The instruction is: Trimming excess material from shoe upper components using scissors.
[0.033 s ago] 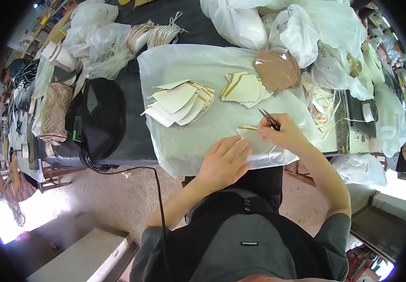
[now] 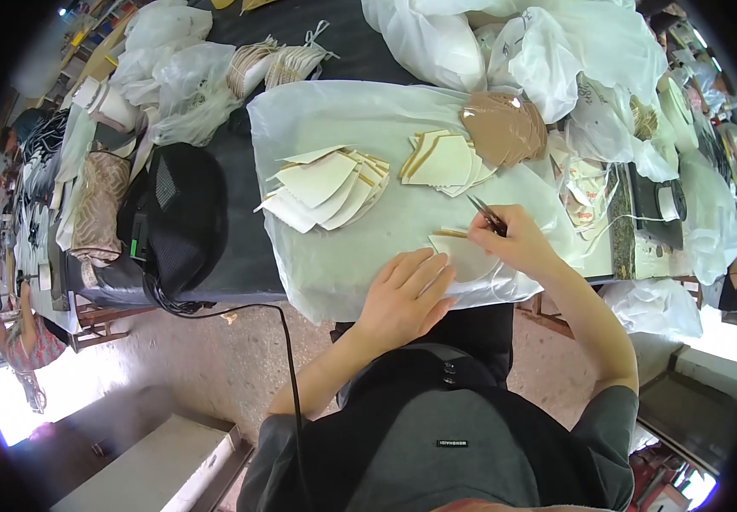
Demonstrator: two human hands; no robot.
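Observation:
My left hand [image 2: 407,297] lies flat, fingers stretched out, on the plastic sheet [image 2: 326,264], its fingertips at the left edge of a small white cut piece [image 2: 469,260]. This piece has a tan strip along its far edge. My right hand [image 2: 515,241] is closed around a small dark tool [image 2: 492,220] with two pointed metal prongs, which point away to the upper left. Whether it is tweezers or snips I cannot tell. Beyond my hands lie a larger fanned pile of white cut pieces [image 2: 326,189] and a smaller pile [image 2: 443,162] with tan strips.
A stack of brown pieces [image 2: 505,130] sits at the sheet's far right corner. White plastic bags [image 2: 539,64] crowd the back right. A black mesh-sided bag [image 2: 185,218] stands on the left, and a black cable [image 2: 285,333] hangs over the table's front edge.

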